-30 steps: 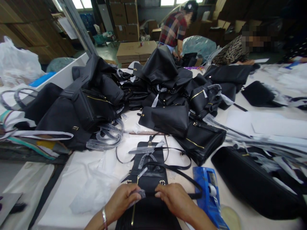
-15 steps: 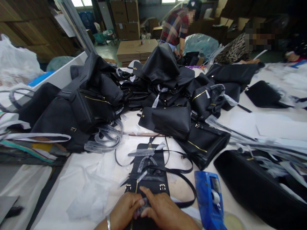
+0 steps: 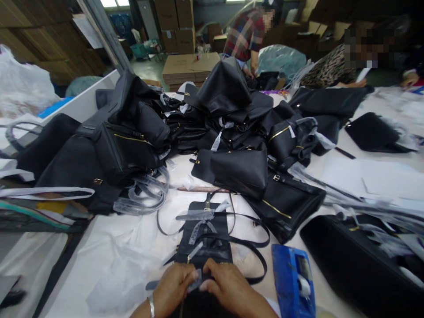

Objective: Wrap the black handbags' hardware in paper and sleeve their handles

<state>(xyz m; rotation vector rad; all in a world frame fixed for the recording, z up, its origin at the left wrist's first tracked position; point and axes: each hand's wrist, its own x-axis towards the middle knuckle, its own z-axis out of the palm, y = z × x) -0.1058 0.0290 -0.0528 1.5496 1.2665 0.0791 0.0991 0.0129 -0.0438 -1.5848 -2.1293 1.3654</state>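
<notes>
Head view: left hand (image 3: 175, 285), as I observed it, pinched clear plastic film (image 3: 195, 281) over the black strapped bag (image 3: 216, 254), near centre; whether the right hand (image 3: 228, 283) gripped anything, I could not tell.

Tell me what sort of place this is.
Most likely a bag-making or packing workshop: heaped black leather-look bags, stacked brown cardboard boxes in the background and a blue tape dispenser.
</notes>
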